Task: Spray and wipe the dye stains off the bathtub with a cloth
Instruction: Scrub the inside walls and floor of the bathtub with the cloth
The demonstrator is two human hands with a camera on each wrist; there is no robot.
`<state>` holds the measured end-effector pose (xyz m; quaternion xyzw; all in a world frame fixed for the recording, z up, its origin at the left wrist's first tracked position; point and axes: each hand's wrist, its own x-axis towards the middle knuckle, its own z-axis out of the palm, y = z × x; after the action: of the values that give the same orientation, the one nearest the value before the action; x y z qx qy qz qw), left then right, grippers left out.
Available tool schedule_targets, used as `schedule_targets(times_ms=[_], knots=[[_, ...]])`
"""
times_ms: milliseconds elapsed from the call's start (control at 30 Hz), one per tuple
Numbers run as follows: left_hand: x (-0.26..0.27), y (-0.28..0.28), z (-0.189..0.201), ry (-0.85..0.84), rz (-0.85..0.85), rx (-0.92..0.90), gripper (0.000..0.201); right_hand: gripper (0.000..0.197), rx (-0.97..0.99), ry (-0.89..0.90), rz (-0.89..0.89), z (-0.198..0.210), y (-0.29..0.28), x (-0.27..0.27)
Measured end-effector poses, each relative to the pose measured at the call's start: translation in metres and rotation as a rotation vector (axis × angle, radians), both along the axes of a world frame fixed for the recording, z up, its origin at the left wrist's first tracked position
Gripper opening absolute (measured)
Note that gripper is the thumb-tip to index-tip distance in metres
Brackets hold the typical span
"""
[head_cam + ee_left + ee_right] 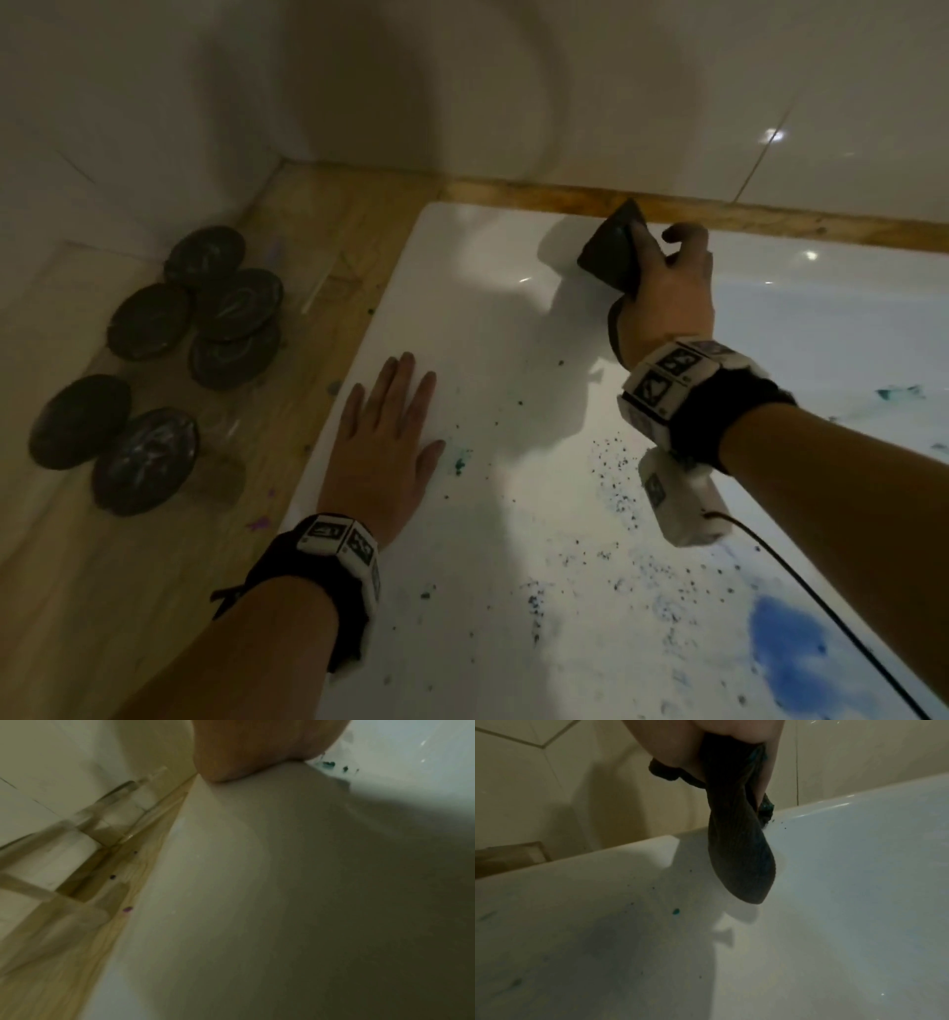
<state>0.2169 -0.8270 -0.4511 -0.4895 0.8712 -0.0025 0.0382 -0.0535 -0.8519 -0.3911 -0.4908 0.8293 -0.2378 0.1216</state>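
The white bathtub (pixel 493 329) fills the middle and right of the head view, speckled with dark blue-green dye specks (pixel 616 493) and a large blue stain (pixel 785 647) at the lower right. My right hand (pixel 667 288) grips a dark cloth (pixel 611 252) lifted just above the tub near its far rim. In the right wrist view the cloth (pixel 739 845) hangs down from my fingers over the tub (pixel 834 902), with a teal spot (pixel 676 911) below it. My left hand (pixel 385 437) lies flat, fingers straight, on the tub's left rim beside a green spot (pixel 459 465).
Several dark round lids (pixel 226 308) on clear jars stand on the wooden ledge (pixel 154 591) left of the tub. A wooden strip (pixel 719 213) runs along the tiled wall (pixel 667 103) behind the tub. A black cable (pixel 821 616) trails from my right wrist.
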Motion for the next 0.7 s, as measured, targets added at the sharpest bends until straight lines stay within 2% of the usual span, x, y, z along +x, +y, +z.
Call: schedule_targets(times_ms=[233,367,433,533,633,700], knots=[[0.001,-0.002,0.001,0.081,-0.009,-0.065,0.058,0.068,0.076,0.023,0.056,-0.022,-0.026,0.014],[-0.003,-0.004,0.002,0.107,0.000,-0.086,0.058,0.067,0.057,0.099,0.209,-0.032,-0.031,0.028],[-0.006,-0.005,0.001,0.092,-0.002,-0.091,0.059,0.064,0.028,0.110,0.300,-0.043,-0.024,0.043],[-0.006,-0.004,-0.002,0.067,0.008,-0.090,0.059,0.063,0.162,0.096,0.370,-0.064,-0.002,0.067],[-0.004,-0.003,-0.003,0.060,0.008,-0.099,0.059,0.063,0.103,0.078,0.452,-0.076,0.025,0.076],[-0.003,-0.003,-0.003,0.066,0.007,-0.105,0.059,0.057,0.098,0.057,0.530,-0.083,0.036,0.066]])
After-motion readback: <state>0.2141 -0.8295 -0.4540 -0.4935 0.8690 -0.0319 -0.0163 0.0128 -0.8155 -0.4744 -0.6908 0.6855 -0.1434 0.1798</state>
